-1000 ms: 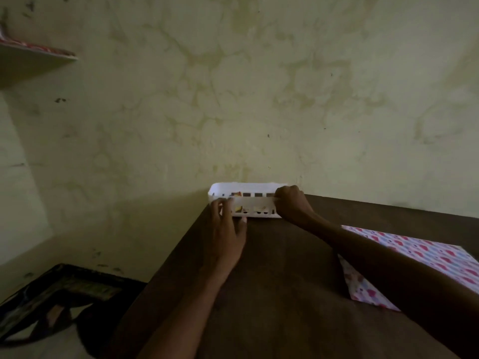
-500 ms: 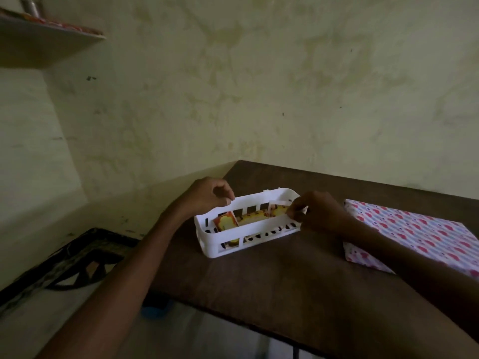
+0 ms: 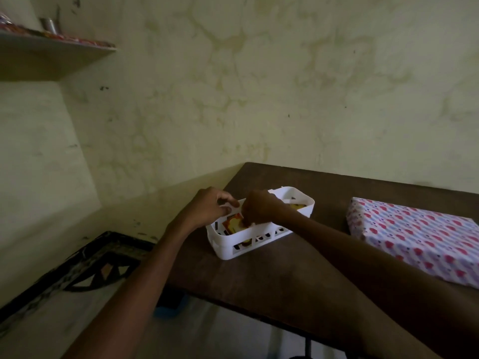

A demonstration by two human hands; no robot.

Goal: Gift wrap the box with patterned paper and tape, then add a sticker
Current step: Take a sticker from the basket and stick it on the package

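The box (image 3: 420,237), wrapped in white paper with pink and red hearts, lies flat on the dark wooden table (image 3: 280,281) at the right. A white slotted plastic basket (image 3: 228,251) stands near the table's left edge. Orange and yellow sticker sheets (image 3: 233,224) lie inside it. My left hand (image 3: 208,207) grips the basket's far left rim with curled fingers. My right hand (image 3: 261,209) reaches down into the basket and pinches the sticker sheets. Its fingertips are hidden behind the knuckles.
A stained wall runs behind the table. A shelf (image 3: 51,55) with a metal cup (image 3: 49,24) hangs at the upper left. A dark patterned mat (image 3: 85,265) lies on the floor to the left, and a blue object (image 3: 168,310) sits under the table edge.
The view swung right and down. My right hand moved from the basket's right end to the sticker sheets inside. My left hand stayed on the rim.
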